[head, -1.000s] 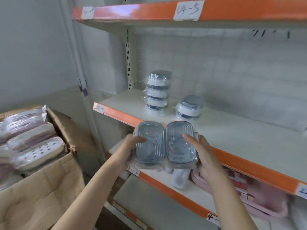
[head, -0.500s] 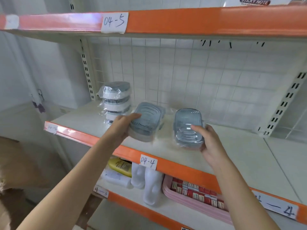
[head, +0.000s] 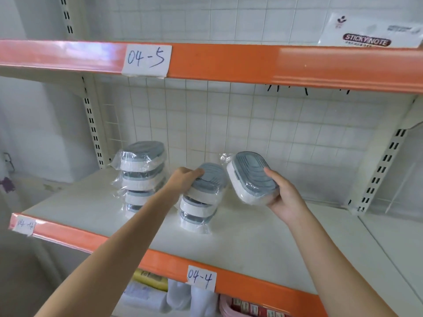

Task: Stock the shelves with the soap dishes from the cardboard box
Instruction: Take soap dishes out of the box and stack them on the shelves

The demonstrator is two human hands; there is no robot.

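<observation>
Two soap dishes are in hand, both grey-lidded w/ white bases, each in clear plastic wrap. L hand [head: 183, 179] grips one soap dish [head: 209, 179] from its left side, thumb on the lid, fingers curled round the edge; dish sits tilted on top of a short stack [head: 198, 211] of the same dishes on the shelf, approx. mid-shelf. Can't tell if it's fully seated or only touching the one below. R hand [head: 283, 195] holds the second soap dish [head: 251, 179] off the shelf surface, just right of the short stack, tilted w/ lid facing the camera; thumb lies across the lid's near end, fingers wrapped under the base.

Left of the short stack, near the back corner, stands a taller stack [head: 142, 175] of wrapped dishes, four or so high, close to the slotted upright [head: 91, 124]. Both stacks rest on the white shelf [head: 263, 243] w/ orange front edge, paper label "04-4" [head: 200, 280] taped on it. Shelf above [head: 251, 62] has the same orange edge, label "04-5" [head: 146, 59]. On that upper shelf, far right, a packet marked "STICKY NOTE" [head: 368, 34]. Back wall is a white wire grid [head: 251, 124]. Below the 04-4 shelf: a yellow item [head: 151, 279], white items, and a pink tray [head: 231, 305] w/ small packs, partly hidden.
</observation>
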